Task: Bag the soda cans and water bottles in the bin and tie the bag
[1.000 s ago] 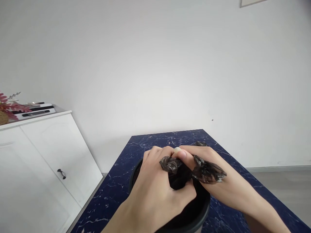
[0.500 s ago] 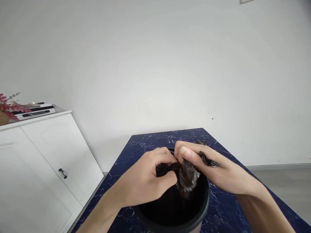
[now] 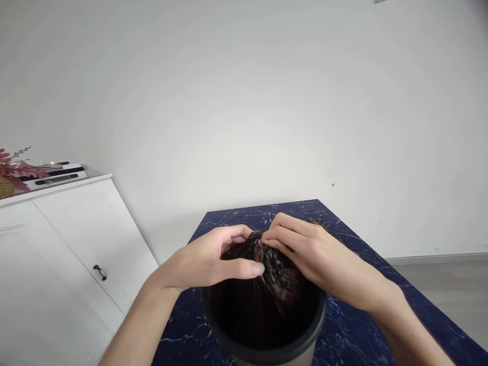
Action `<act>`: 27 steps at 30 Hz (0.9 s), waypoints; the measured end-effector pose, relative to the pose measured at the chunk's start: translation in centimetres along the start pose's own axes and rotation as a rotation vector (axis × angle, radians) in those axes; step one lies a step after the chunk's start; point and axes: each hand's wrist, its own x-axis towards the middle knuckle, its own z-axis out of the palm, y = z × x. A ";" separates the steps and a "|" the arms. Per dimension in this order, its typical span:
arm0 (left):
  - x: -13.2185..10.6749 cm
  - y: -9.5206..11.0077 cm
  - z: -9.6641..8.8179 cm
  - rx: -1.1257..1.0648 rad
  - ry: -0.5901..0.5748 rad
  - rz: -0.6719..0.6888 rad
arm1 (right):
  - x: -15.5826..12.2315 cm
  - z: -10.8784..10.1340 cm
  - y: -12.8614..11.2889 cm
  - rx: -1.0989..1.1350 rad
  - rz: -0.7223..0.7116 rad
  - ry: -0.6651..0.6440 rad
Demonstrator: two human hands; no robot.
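A round bin (image 3: 267, 355) with a dark rim stands on a blue marbled table. Inside its mouth is a black trash bag (image 3: 273, 267), gathered and creased at the top. My left hand (image 3: 213, 260) curls loosely around the gathered plastic from the left, thumb stretched across its front. From the right, my right hand (image 3: 316, 246) pinches the bunched bag, with its fingertips close to those of my left hand. Part of the bin's far rim is hidden by both hands. The bin's inside is too dark to make out.
Blue marbled table (image 3: 229, 218) reaches toward a pale wall (image 3: 244, 101). A crumpled dark plastic piece (image 3: 315, 221) shows behind my right hand. To the left stands a white cabinet (image 3: 76, 254) with a black handle (image 3: 99, 272), pink flowers (image 3: 23, 170) on top.
My right hand has turned knuckles up and moved slightly left. My left hand has shifted left and its thumb has opened out. The loose bag end above the bin is now lower, gathered between my hands.
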 end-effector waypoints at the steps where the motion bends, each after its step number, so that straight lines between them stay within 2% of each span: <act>1: 0.0 -0.1 -0.1 -0.028 -0.002 -0.008 | 0.0 0.1 0.1 -0.018 -0.007 -0.003; 4: 0.0 -0.2 -0.1 -0.123 -0.015 -0.007 | -0.1 0.3 0.8 -0.047 -0.047 0.017; 9: -0.3 -0.3 0.2 -0.156 -0.026 -0.027 | -0.2 0.4 1.9 -0.091 -0.160 0.226; 13: -0.1 -1.0 0.6 -0.256 0.117 -0.102 | 0.0 0.6 1.6 -0.178 -0.246 0.352; 15: 0.3 -1.2 0.8 -0.299 0.150 -0.115 | 0.0 0.8 1.3 -0.201 -0.277 0.392; 19: 0.8 -1.2 1.1 -0.200 0.100 -0.001 | -0.1 1.1 0.8 -0.218 -0.304 0.445; 22: 0.9 -1.3 1.1 -0.150 0.108 0.098 | -0.2 1.2 0.8 -0.198 -0.331 0.474; 27: 1.3 -2.2 1.2 -0.233 0.146 0.190 | 0.0 1.0 1.0 -0.137 -0.320 0.410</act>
